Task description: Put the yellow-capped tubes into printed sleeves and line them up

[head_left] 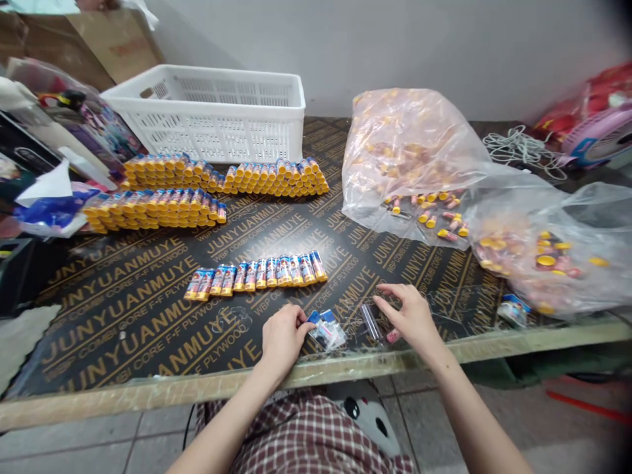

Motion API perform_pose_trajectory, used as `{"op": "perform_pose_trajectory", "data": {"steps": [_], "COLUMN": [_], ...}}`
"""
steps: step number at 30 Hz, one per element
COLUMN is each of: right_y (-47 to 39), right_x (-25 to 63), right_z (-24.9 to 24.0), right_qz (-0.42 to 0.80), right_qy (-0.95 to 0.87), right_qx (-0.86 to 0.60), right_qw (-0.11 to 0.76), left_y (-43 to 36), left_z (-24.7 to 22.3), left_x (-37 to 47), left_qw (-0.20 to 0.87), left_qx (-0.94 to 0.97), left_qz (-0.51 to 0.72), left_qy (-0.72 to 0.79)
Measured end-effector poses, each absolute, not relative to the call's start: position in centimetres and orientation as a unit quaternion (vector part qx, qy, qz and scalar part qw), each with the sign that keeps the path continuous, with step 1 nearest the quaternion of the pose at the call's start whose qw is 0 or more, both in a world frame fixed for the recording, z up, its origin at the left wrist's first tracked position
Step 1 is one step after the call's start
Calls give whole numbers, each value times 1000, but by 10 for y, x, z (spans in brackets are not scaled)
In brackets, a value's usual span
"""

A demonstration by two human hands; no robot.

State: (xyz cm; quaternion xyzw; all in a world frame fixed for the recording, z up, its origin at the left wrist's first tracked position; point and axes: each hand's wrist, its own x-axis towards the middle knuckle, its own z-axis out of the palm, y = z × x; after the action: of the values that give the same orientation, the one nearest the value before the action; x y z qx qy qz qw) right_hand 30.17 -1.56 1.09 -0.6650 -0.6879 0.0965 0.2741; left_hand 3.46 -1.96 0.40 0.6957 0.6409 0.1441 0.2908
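Observation:
My left hand (pixel 282 337) is closed, its thumb and fingertips pinched at the blue edge of a small loose pile of printed plastic labels (pixel 330 332) near the table's front edge. To the right of that pile lies a clear, shiny tube-like piece (pixel 371 322). My right hand (pixel 412 319) hovers beside it with thumb and forefinger apart, and nothing shows between them. Under the right hand a small pink piece (pixel 394 336) is partly hidden. Beyond both hands runs a slanting row of small blue-and-yellow labelled tubes (pixel 266 272).
Stacked tubes (pixel 158 209) of the same kind lie at the back left, with another stack (pixel 276 178) before a white plastic basket (pixel 207 125). Clear bags (pixel 415 145) of pink-and-yellow pieces fill the right. A white cable (pixel 523 148) and a pink fan (pixel 600 135) are behind.

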Motion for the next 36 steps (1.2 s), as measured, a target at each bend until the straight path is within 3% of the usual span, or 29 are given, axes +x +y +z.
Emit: {"op": "perform_pose_trajectory", "data": {"steps": [6, 15, 22, 28, 36], "right_y": [-40, -51, -48, -47, -60], "right_x": [336, 360, 327, 267, 223], "right_z": [14, 25, 36, 26, 26], "right_qz": [204, 395, 490, 474, 374], "right_qy": [-727, -677, -541, -458, -539], "right_qx": [-635, -597, -603, -570, -542], "right_qw": [161, 170, 321, 490, 526], "left_y": [-16, -17, -17, -14, -8], "left_z": [3, -2, 2, 3, 17], "left_x": [35, 33, 32, 35, 34], "left_qw": [292, 280, 301, 592, 695], "left_qx": [707, 705, 699, 439, 192], "left_qz": [151, 178, 235, 374, 466], "left_qy": [626, 627, 605, 563, 514]}}
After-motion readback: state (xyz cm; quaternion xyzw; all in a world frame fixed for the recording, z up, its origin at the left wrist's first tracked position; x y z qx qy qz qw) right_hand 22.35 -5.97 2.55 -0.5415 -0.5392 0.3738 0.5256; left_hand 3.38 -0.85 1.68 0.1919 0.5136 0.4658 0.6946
